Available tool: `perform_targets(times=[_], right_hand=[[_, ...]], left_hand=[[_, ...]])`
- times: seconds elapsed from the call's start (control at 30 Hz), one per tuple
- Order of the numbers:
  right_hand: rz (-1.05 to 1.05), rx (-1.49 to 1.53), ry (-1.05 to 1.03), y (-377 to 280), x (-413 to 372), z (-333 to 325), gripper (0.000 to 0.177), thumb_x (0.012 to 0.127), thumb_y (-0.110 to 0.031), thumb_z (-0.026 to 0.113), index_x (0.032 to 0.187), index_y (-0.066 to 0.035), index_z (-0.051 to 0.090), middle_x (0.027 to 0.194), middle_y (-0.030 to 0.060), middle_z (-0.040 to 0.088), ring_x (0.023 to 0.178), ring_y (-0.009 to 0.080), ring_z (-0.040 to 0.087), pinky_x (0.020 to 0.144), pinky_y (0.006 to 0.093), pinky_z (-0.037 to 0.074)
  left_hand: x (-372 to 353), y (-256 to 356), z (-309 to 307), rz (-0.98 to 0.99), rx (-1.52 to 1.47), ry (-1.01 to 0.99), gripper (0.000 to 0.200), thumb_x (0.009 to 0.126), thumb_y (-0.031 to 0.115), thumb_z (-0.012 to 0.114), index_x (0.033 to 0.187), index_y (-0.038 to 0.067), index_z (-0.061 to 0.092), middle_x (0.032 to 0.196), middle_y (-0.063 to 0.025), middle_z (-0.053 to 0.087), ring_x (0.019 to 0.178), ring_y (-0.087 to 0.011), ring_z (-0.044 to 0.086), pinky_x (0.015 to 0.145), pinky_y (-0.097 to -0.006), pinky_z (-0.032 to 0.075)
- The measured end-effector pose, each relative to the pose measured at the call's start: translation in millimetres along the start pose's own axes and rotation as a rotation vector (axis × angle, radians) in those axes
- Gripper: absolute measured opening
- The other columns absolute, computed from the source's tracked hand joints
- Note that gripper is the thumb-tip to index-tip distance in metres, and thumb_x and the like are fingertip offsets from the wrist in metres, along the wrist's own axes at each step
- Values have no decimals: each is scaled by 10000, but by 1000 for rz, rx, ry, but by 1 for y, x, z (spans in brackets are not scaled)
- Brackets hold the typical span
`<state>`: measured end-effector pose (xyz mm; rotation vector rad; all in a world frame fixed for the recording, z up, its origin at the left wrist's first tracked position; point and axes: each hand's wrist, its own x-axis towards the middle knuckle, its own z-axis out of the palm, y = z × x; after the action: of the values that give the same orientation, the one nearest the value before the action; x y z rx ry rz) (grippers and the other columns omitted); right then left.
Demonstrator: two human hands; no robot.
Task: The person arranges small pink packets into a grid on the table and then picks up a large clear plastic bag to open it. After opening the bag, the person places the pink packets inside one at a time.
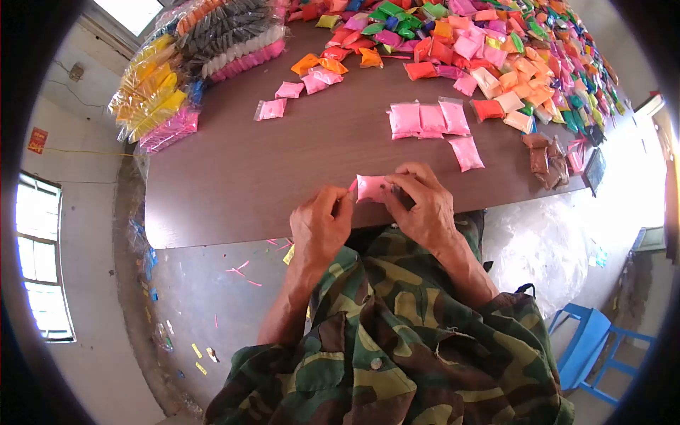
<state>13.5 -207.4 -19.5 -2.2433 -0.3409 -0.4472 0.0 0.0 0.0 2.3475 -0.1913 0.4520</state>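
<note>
A small pink clay-like packet (370,188) in clear plastic lies between my two hands, close over the table's front edge. My right hand (426,204) pinches its right end between thumb and fingers. At the left end, my left hand (323,221) is closed with its fingertips on a thin pink strip (352,185) at the packet's edge. Just beyond, a row of pink packets (405,120) lies side by side, with one more pink packet (465,153) below their right end.
A large heap of colourful packets (453,46) covers the table's (234,184) back right. Bagged bundles (230,42) stand at the back left. Brown packets (540,159) sit near the right edge. On the floor are pink scraps (239,269), clear plastic (535,248) and a blue stool (584,343).
</note>
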Motion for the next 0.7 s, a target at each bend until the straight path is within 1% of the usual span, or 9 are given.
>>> perform_targets(times=[0.07, 0.17, 0.2, 0.27, 0.37, 0.4, 0.5, 0.6, 0.7], right_hand=[[12, 21, 3, -3, 2, -4, 271, 867, -203, 871, 1094, -86, 782, 1114, 88, 734, 948, 267, 736, 792, 381, 600], [-192, -78, 16, 5, 8, 1, 260, 851, -193, 876, 1076, -97, 787, 1075, 49, 730, 945, 277, 728, 779, 389, 595], [-199, -74, 39, 5, 8, 3, 248, 849, -196, 872, 1064, -110, 784, 1057, 37, 717, 933, 276, 721, 762, 396, 593], [-202, -64, 85, 0, 4, 8, 225, 844, -202, 863, 1041, -134, 779, 1021, 13, 690, 908, 274, 708, 730, 411, 587], [-181, -86, 78, -3, 3, 5, 205, 844, -212, 867, 1010, -134, 776, 1006, 13, 686, 880, 277, 698, 715, 414, 582], [-184, -82, 92, -4, 4, 6, 202, 843, -216, 867, 1003, -133, 775, 1000, 14, 685, 875, 277, 696, 712, 415, 581], [-168, -82, 102, -2, 1, 8, 210, 834, -215, 875, 998, -124, 781, 1001, 19, 691, 873, 280, 699, 716, 412, 581], [-149, -92, 80, -3, 1, 7, 233, 821, -202, 888, 1015, -112, 796, 1023, 28, 709, 884, 282, 712, 739, 403, 583], [-140, -88, 93, -3, 1, 6, 202, 831, -210, 878, 990, -114, 799, 1002, 24, 708, 878, 281, 708, 728, 406, 582]], left_hand=[[-3, 9, 4, 22, -19, 9, 98, 935, 140, 762, 903, 79, 692, 801, -138, 728, 683, -379, 716, 600, -472, 546], [-4, 4, 16, 102, 31, 1, 83, 938, 144, 750, 905, 94, 692, 798, -134, 728, 684, -383, 713, 592, -481, 543], [-5, 0, 18, 103, 69, 23, 81, 938, 147, 748, 907, 98, 691, 799, -133, 728, 684, -384, 713, 592, -483, 544], [-7, -9, 16, 106, 147, 54, 78, 939, 153, 743, 911, 105, 689, 799, -132, 728, 685, -386, 712, 592, -488, 544], [-3, -22, 8, 36, 224, 41, 64, 922, 110, 774, 919, 80, 718, 736, -152, 694, 675, -361, 708, 622, -426, 550], [-3, -23, 3, -9, 201, 27, 71, 927, 115, 774, 907, 83, 714, 767, -146, 709, 676, -360, 706, 617, -427, 544], [-5, -11, 3, 80, 78, 55, 79, 929, 121, 775, 898, 90, 708, 816, -140, 725, 697, -362, 714, 621, -441, 547], [-16, 2, 22, 151, 119, -5, 75, 928, 121, 775, 919, 95, 706, 850, -135, 732, 719, -364, 724, 627, -458, 552], [-16, -11, 27, 109, 188, 25, 74, 924, 113, 773, 951, 98, 705, 848, -137, 729, 728, -365, 728, 632, -468, 556]])
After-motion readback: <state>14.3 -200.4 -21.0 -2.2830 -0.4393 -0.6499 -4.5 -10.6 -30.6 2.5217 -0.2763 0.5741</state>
